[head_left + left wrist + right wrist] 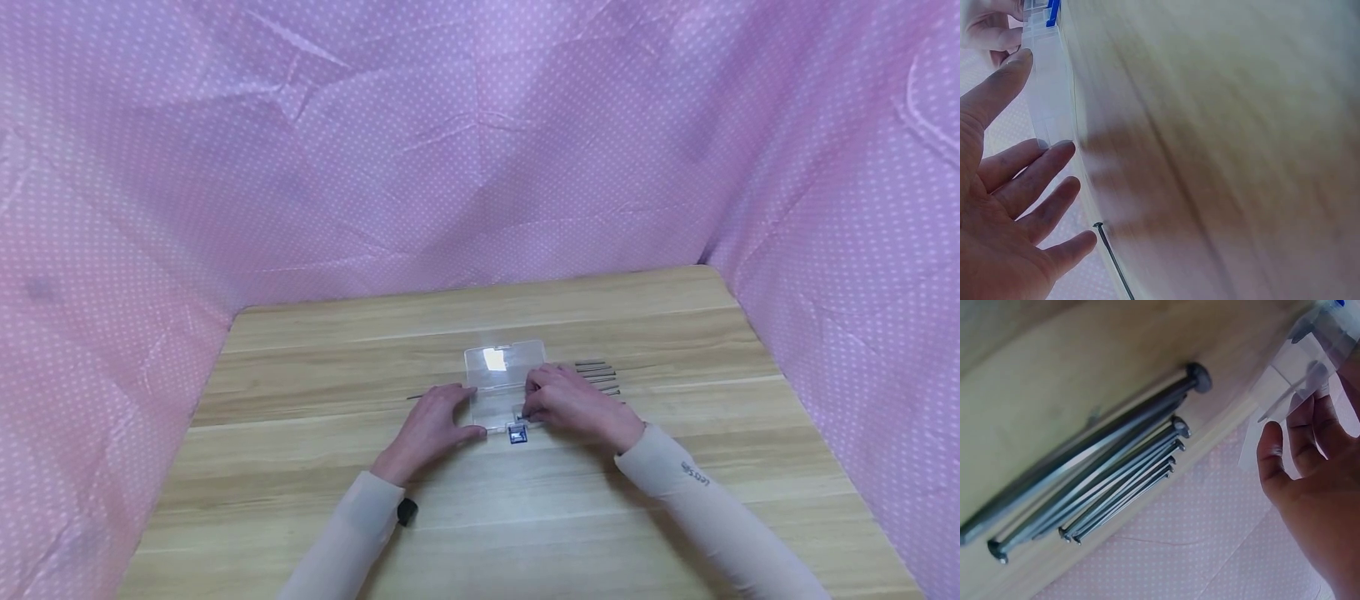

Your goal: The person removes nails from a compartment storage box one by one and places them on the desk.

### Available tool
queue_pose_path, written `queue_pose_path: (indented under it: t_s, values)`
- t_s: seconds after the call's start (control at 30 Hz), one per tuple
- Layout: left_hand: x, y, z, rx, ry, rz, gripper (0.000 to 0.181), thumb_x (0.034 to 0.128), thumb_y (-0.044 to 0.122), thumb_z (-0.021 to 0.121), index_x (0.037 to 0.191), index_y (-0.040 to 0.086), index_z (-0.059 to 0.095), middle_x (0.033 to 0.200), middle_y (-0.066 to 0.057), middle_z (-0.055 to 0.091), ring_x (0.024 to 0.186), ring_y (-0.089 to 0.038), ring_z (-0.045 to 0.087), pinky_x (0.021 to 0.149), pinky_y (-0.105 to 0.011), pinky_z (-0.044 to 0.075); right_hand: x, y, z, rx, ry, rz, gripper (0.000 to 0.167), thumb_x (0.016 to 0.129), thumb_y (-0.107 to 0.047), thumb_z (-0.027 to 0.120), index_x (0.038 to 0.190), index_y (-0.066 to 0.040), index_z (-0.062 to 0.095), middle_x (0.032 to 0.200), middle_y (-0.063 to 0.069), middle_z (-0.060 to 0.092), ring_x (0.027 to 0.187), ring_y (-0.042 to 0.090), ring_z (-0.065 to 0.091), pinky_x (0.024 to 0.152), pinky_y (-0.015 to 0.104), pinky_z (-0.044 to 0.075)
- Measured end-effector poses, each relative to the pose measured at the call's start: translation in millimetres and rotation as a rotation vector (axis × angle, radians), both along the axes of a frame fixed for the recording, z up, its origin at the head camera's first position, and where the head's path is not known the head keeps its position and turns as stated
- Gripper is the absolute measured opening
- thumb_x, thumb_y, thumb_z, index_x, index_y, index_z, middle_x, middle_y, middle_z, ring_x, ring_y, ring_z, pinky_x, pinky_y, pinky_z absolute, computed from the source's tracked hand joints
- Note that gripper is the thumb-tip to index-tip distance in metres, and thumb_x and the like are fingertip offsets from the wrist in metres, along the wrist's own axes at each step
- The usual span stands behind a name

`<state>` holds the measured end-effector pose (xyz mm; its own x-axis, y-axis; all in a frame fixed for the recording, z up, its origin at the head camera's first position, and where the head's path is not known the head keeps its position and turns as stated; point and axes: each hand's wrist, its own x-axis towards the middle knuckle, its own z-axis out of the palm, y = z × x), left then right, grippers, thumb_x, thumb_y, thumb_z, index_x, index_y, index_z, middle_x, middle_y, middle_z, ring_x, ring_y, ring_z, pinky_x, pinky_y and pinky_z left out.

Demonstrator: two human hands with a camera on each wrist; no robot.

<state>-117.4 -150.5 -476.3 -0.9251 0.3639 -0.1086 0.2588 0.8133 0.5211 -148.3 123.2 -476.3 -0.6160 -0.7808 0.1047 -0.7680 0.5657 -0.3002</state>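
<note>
A clear plastic box (491, 410) lies on the table with its see-through lid (517, 362) folded back, away from me. At the box's left end my left hand (435, 421) holds it, thumb on the near edge and fingertips at the end wall. My right hand (573, 404) is at the right end, its fingers curled down into the box. A thin dark nail (1282, 403) shows between its thumb and fingers; the box's glare partly hides it. A blue-edged square piece (517, 433) sits at the box's front edge.
Several metal nails (597, 377) of different sizes lie side by side to the right of the box. A single nail (1114, 259) lies to the left, beyond the left fingers. Pink dotted cloth (480, 167) hangs around the wooden table (337, 358).
</note>
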Motion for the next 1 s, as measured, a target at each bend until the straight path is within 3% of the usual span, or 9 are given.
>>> queue_pose_path:
  t_s: [0.47, 0.7, 1.0]
  values:
    - [-0.3, 0.4, -1.4, 0.011, 0.007, -0.003, 0.07, 0.0819, 0.04, 0.088, 0.137, 0.005, 0.064, 0.134, -0.015, 0.066, 0.124, -0.032, 0.059, 0.11, -0.048, 0.047, 5.8, -3.0, 1.0, 0.054, 0.069, 0.0, 0.004, 0.093, -0.02, 0.077, 0.095, -0.022, 0.079, 0.101, -0.006, 0.061, 0.097, 0.016, 0.054, 0.085, 0.036, 0.042]
    - [0.8, 0.1, -2.8, 0.02, 0.004, 0.0, 0.07, 0.0823, 0.039, 0.088, 0.138, 0.004, 0.064, 0.135, -0.015, 0.065, 0.126, -0.033, 0.058, 0.112, -0.048, 0.046, 6.9, -0.6, -0.5, 0.056, 0.067, -0.005, 0.006, 0.096, -0.02, 0.073, 0.095, -0.023, 0.078, 0.1, -0.008, 0.059, 0.096, 0.015, 0.052, 0.088, 0.036, 0.041]
    - [0.9, -0.2, -1.4, 0.015, 0.006, -0.004, 0.071, 0.0831, 0.04, 0.087, 0.139, 0.004, 0.063, 0.137, -0.016, 0.064, 0.129, -0.033, 0.057, 0.113, -0.05, 0.044, 2.3, -0.1, -3.4, 0.009, 0.02, 0.004, 0.007, 0.09, -0.022, 0.081, 0.094, -0.028, 0.081, 0.099, -0.011, 0.057, 0.097, 0.012, 0.051, 0.088, 0.036, 0.041]
